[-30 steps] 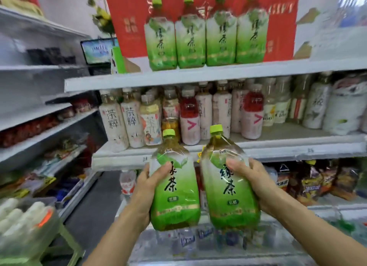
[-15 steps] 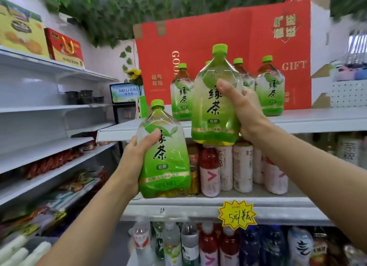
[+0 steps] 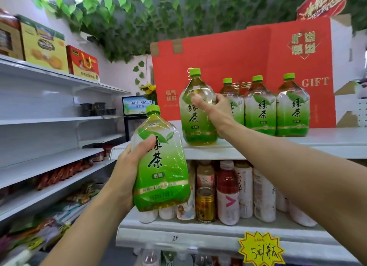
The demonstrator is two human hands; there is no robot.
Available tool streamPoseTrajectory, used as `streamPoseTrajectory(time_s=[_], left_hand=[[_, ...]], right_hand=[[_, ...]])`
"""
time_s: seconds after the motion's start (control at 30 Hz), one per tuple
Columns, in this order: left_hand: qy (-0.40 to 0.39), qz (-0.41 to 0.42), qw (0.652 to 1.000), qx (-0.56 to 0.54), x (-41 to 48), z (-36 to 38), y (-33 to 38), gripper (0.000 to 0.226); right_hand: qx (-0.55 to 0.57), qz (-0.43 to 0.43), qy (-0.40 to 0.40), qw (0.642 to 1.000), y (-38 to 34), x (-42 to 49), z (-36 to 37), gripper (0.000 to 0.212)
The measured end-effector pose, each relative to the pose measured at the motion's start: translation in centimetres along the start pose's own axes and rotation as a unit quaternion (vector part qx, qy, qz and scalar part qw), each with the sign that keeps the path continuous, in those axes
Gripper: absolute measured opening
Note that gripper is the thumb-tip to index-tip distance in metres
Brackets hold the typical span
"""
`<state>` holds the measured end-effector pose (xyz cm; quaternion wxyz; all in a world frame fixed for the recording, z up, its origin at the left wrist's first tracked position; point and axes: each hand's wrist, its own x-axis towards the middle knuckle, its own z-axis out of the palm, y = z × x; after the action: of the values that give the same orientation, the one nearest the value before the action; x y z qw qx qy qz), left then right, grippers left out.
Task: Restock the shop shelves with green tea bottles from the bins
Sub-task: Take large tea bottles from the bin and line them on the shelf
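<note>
My right hand [image 3: 213, 111] grips a large green tea bottle [image 3: 195, 123] by its shoulder; the bottle's base rests on the front edge of the white top shelf [image 3: 327, 140], slightly tilted. Three more green tea bottles [image 3: 276, 111] stand in a row to its right on that shelf, the leftmost partly hidden behind my hand. Below and to the left, my left hand [image 3: 129, 164] holds a second green tea bottle [image 3: 160, 166] upright in the air, in front of the shelf edge.
A red gift carton [image 3: 248, 67] stands behind the bottle row. The shelf below holds small drink bottles and a gold can [image 3: 205, 204]. A yellow price tag [image 3: 262, 250] hangs on the lower rail. White side shelves [image 3: 49, 162] with snacks run along the left.
My right hand has carried its bottle forward and set it down on the top shelf, left of the row. The left hand's bottle has risen slightly.
</note>
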<state>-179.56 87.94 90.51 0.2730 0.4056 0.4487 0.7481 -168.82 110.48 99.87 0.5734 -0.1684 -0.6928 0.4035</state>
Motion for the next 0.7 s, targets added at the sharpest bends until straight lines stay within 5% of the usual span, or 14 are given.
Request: streamPoseTrajectory(time_s=[0.07, 0.2, 0.33, 0.53, 0.63, 0.7], left_hand=[[0.019, 0.013, 1.000, 0.011, 0.4, -0.8, 0.1, 0.060], [0.032, 0.002, 0.999, -0.012, 1.4, -2.3, -0.1, 0.038], [-0.003, -0.013, 0.998, -0.056, 1.6, -2.2, -0.6, 0.029], [-0.010, 0.006, 0.994, -0.106, 2.2, 0.5, -1.1, 0.047], [-0.022, 0.026, 0.995, -0.094, 2.8, 3.2, -1.0, 0.069], [-0.024, 0.068, 0.995, -0.075, 3.4, 5.3, -0.8, 0.071]], right_hand=[[0.003, 0.018, -0.008, 1.000, 0.7, 0.4, 0.6, 0.086], [0.012, 0.024, -0.011, 1.000, 2.4, 1.4, 1.3, 0.073], [-0.021, 0.039, -0.055, 0.997, 2.4, 1.3, 1.0, 0.095], [-0.077, -0.068, 0.010, 0.995, 0.2, -5.6, -0.8, 0.102], [-0.054, 0.007, -0.141, 0.989, -1.2, -11.6, -1.5, 0.113], [0.005, 0.095, -0.236, 0.967, -1.6, -13.1, -1.8, 0.101]])
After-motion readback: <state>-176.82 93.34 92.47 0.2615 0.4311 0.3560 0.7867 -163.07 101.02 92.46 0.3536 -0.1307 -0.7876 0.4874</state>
